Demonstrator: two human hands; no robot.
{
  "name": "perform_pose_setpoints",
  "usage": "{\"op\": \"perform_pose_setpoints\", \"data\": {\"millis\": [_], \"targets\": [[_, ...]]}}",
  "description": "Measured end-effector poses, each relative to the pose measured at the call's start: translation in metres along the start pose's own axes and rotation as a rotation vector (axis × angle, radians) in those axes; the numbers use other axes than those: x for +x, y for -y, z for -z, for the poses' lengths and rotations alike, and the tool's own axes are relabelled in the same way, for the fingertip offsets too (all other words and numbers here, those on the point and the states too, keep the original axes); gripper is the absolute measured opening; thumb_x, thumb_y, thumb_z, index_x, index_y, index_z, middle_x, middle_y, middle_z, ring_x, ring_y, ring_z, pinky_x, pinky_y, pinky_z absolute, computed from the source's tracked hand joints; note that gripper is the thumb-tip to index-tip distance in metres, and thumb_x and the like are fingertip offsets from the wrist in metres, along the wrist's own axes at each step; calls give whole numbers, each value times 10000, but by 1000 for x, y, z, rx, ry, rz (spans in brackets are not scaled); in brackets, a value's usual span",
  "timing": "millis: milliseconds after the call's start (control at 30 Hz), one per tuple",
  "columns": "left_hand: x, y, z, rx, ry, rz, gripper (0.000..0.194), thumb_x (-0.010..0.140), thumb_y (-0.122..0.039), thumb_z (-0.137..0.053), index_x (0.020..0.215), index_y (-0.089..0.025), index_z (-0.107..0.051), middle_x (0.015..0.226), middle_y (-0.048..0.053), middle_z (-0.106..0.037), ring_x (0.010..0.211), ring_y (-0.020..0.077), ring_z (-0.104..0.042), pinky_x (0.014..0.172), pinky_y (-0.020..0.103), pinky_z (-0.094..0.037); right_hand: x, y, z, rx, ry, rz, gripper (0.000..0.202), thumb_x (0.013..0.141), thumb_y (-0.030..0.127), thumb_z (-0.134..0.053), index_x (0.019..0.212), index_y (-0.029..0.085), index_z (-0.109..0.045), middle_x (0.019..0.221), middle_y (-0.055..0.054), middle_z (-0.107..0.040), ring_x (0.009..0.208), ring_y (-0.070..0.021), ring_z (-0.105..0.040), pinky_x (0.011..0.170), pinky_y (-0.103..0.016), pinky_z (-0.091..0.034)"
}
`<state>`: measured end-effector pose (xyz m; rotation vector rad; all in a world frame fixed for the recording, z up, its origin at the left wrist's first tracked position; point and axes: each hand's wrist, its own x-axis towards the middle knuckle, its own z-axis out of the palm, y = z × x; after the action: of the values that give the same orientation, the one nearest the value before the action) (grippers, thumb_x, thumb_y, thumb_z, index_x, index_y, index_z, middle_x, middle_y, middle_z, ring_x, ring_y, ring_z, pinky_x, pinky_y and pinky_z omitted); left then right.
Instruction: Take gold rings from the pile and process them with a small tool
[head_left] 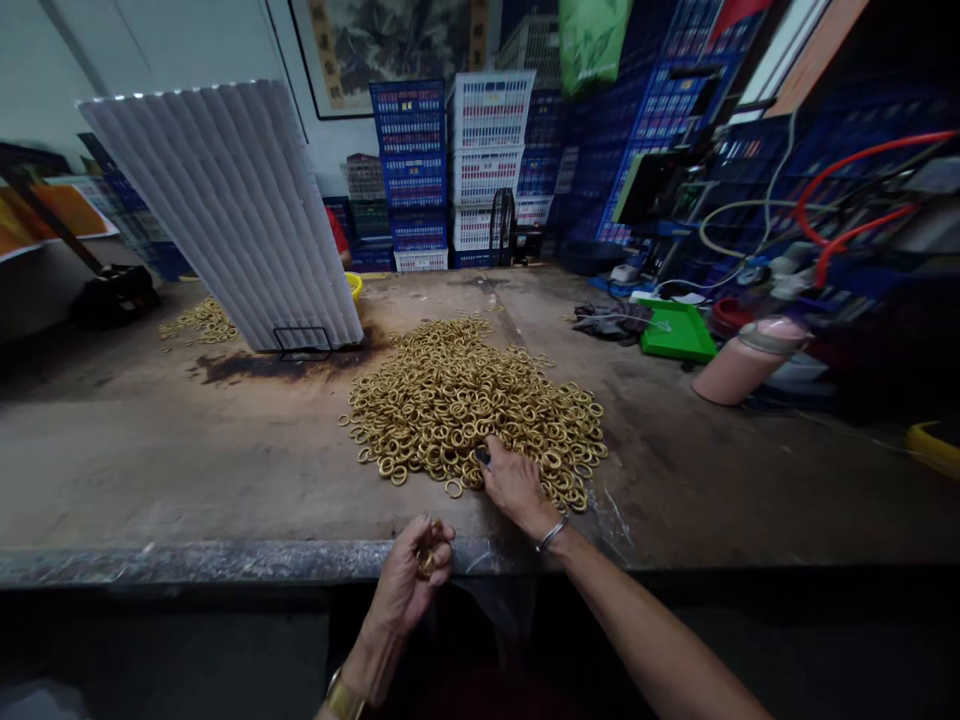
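Observation:
A wide heap of brass-coloured rings [465, 395] lies on the worn table [225, 480] in front of me. My left hand [405, 575] is at the table's front edge, palm turned up, with its fingers curled round a few brass rings [426, 562]. At the near side of the heap, my right hand [516, 484] reaches down among the rings with its fingers drawn together. A small dark piece [482, 456] shows at its fingertips; I cannot tell whether it is held or worn. What else those fingers grip is hidden.
Behind the heap on the left stands a tall corrugated pale panel [232, 210] in a black wire stand [301, 342]. More rings [201, 322] lie beyond it. To the right are a green tray [677, 330] and a pink bottle [750, 360]. Stacked crates [411, 165] line the back.

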<state>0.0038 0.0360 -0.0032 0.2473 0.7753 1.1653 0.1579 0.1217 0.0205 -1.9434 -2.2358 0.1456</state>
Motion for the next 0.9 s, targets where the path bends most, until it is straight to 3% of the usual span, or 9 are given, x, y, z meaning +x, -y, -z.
{"op": "perform_pose_setpoints", "data": {"millis": [233, 467, 667, 767, 900], "targets": [[3, -2, 5, -70, 7, 59, 221, 657, -275, -677, 781, -163, -532, 658, -1, -548, 485, 61, -474, 363, 136, -246, 12, 4, -2, -52, 23, 27, 188, 797, 152, -429, 976, 167, -485, 793, -107, -651, 740, -226, -611, 599, -277, -321], [6, -3, 2, -57, 0, 40, 228, 637, -271, -699, 669, -117, -535, 670, 18, -542, 547, 72, -508, 363, 123, -251, 6, 1, -16, 42, -28, 86, 179, 761, 138, -439, 908, 188, -528, 744, -58, -649, 676, -174, -595, 576, -246, -293], [10, -3, -12, 198, -74, -182, 327, 641, -368, -684, 827, -158, -517, 608, -36, -500, 471, 57, -462, 350, 127, -276, -4, 10, -20, 560, -51, 196, 149, 799, 230, -413, 842, 183, -548, 701, -19, -610, 627, -122, -537, 589, -216, -338], [16, -4, -13, 334, -116, -292, 410, 656, -428, -649, 942, -182, -491, 596, -49, -502, 450, 64, -457, 343, 135, -299, -7, 17, -22, 900, 33, 154, 133, 779, 262, -426, 766, 181, -531, 620, 17, -558, 567, -104, -493, 563, -207, -366], [25, -3, -10, 458, -131, -355, 410, 671, -467, -615, 935, -175, -500, 581, -55, -498, 411, 53, -432, 339, 141, -314, -8, 20, -30, 1188, 154, 34, 98, 733, 276, -470, 715, 184, -497, 558, 46, -523, 497, -85, -449, 494, -192, -357]]}}
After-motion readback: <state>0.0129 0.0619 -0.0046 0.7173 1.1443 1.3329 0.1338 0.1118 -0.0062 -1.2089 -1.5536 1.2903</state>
